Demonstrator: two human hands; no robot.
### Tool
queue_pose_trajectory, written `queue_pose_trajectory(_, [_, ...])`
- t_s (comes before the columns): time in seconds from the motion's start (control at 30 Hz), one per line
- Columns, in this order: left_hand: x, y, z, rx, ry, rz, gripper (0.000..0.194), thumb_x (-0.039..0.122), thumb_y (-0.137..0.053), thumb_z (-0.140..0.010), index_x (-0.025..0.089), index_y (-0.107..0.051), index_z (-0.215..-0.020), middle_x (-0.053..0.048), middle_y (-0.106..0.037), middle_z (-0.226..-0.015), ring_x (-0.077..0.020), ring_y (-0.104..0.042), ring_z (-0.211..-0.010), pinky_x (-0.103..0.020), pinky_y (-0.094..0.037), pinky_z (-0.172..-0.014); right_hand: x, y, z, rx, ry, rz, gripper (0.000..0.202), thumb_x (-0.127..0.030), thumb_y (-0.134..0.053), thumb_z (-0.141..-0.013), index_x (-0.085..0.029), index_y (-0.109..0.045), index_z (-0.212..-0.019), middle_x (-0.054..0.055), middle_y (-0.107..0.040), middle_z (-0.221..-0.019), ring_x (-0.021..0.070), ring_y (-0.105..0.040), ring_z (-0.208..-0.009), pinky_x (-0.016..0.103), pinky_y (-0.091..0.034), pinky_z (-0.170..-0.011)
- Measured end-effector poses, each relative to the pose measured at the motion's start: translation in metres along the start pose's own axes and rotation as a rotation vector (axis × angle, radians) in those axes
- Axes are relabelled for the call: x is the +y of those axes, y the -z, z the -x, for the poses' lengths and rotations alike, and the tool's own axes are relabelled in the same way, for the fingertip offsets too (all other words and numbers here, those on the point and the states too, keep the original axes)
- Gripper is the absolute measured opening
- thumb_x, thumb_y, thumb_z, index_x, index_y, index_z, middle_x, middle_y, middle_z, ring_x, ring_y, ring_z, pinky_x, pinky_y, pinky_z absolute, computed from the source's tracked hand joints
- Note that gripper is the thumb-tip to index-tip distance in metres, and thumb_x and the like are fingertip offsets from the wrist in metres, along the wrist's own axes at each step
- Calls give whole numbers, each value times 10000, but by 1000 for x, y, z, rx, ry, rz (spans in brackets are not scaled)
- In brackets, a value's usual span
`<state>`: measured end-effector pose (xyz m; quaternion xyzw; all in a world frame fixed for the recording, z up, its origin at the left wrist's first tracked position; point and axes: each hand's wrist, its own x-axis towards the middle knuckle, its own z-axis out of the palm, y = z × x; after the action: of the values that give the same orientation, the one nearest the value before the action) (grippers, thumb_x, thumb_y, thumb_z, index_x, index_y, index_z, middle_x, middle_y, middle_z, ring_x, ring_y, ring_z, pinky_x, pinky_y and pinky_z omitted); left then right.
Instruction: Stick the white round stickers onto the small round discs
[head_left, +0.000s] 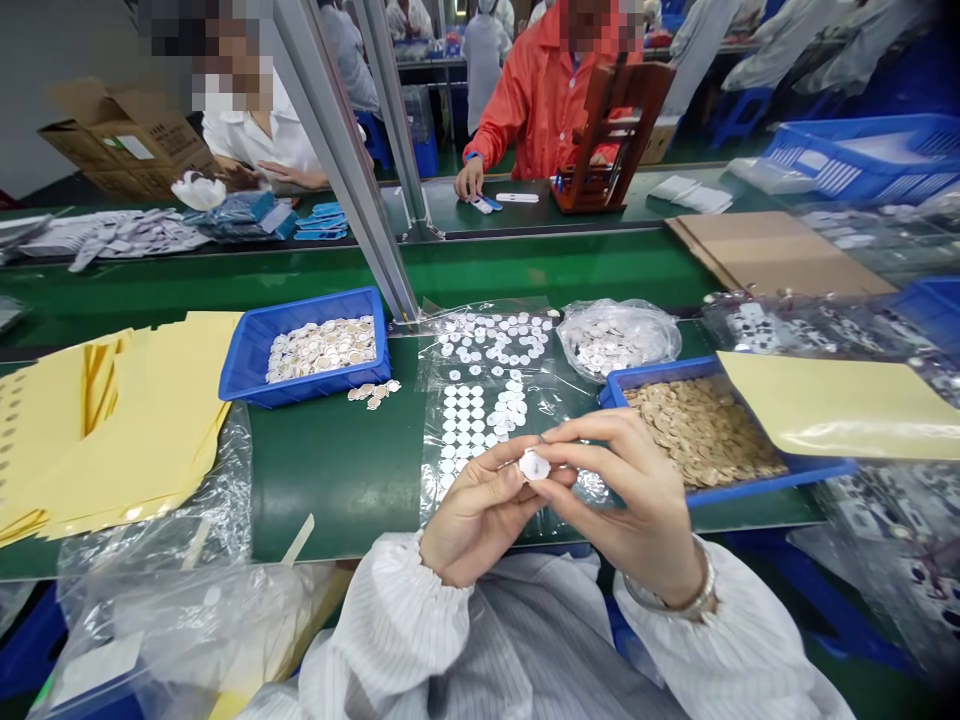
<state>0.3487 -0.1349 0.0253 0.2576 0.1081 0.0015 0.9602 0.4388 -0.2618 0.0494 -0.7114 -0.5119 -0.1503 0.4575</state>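
Between the fingertips of both my hands is a small white disc (pixel 535 465), held up over the near edge of the bench. My left hand (pixel 484 510) pinches its left side; my right hand (pixel 626 490) grips it from the right with thumb and fingers. Just beyond lies a clear plastic sheet with white round pieces (pixel 463 425), some in rows, others scattered. To the right, a blue tray (pixel 694 497) holds many tan discs (pixel 701 425). A blue bin (pixel 300 393) at left contains white-rimmed discs (pixel 322 345), and a few similar ones lie beside it.
Yellow sheets (pixel 150 410) cover the left of the bench, and another yellow sheet (pixel 840 405) overlaps the right tray. A plastic bag of white pieces (pixel 619 335) sits behind that tray. A metal post (pixel 345 160) rises ahead. Across the bench, a person in red (pixel 525 95) works.
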Motion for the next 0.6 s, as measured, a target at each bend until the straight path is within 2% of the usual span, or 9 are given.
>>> queue_pose_trajectory(0.37, [0,0,-1,-34,13,-25,250,234,-781,-713,216,-736,-958,-16,-779,-874,-152,-719,-847,-236,-513,-821,-3,3,0,-12,20,10,154,-187,-669,-826,-209,-647,-976,57,-676,-935,207,-606,-892,398,-492,-775])
queue_pose_trajectory(0.6, [0,3,0,-33,11,-40,257,248,-796,-693,227,-746,-944,-5,-777,-920,-170,-716,-890,-246,-509,-847,-5,5,-1,-18,38,2,142,-151,-692,-810,-161,-658,-947,78,-680,-926,201,-596,-891,401,-478,-796])
